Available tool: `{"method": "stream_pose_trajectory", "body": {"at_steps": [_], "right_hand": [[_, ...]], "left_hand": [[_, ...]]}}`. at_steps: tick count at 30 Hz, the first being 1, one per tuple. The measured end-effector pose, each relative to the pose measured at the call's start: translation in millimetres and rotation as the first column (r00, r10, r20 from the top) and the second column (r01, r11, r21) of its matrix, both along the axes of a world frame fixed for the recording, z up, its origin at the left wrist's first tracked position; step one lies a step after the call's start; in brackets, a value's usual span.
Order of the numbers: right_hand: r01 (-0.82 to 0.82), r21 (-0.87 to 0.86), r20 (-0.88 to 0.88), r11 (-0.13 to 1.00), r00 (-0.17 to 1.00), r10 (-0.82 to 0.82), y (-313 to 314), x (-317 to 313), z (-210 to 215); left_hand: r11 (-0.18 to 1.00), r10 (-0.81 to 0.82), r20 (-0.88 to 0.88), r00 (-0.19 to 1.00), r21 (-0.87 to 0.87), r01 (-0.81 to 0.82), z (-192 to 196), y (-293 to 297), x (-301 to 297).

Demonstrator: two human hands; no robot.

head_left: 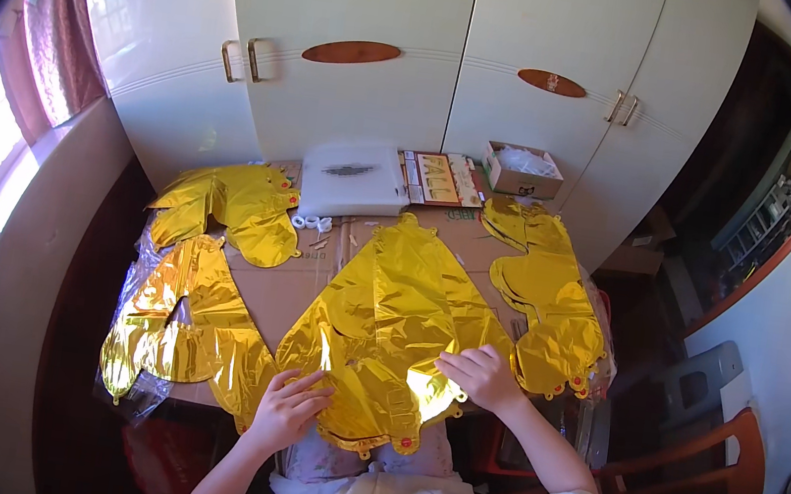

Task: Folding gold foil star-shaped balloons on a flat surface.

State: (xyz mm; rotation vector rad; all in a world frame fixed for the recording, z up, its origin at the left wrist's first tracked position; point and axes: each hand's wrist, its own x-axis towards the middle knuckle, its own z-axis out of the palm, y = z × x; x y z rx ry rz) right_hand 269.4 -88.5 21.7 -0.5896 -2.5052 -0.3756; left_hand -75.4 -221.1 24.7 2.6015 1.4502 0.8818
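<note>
A flat, uninflated gold foil balloon lies in front of me, its lower edge hanging over the table's near side by a small red spot. My left hand rests at its lower left edge, fingers stretched out and lying on the foil. At the lower right part, my right hand has its fingers bent together on the foil edge; the thumb is mostly hidden. Left of these, another gold foil balloon with a triangular hole reaches close to my left hand. More flat gold foil balloons lie on the right.
Folded gold foil lies at the back left, beside small white rolls. Along the back stand a white package, a printed box and an open carton. Cardboard covers the table. A wooden chair stands right.
</note>
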Motion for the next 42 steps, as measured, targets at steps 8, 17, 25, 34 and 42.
{"method": "stream_pose_trajectory", "body": {"at_steps": [8,17,25,34,42], "right_hand": [[0.023,-0.005,0.028,1.000,0.999,-0.022,-2,1,-13],[0.024,-0.040,0.032,0.999,0.999,-0.022,-1,2,-22],[0.041,-0.073,0.036,0.996,0.999,-0.039,0,2,-24],[0.054,-0.081,0.035,0.995,0.998,-0.051,1,2,-25],[0.061,-0.106,0.031,0.992,0.998,-0.058,1,1,-25]], "left_hand": [[0.999,0.050,0.043,0.998,-0.018,-0.049,-13,2,-6],[0.998,0.055,0.060,0.997,-0.027,-0.053,-14,4,-5],[0.997,0.070,0.070,0.995,-0.017,-0.069,-18,4,-4],[0.996,0.086,0.062,0.994,-0.036,-0.084,-24,5,-5],[0.995,0.094,0.062,0.994,-0.026,-0.093,-25,5,-6]]}}
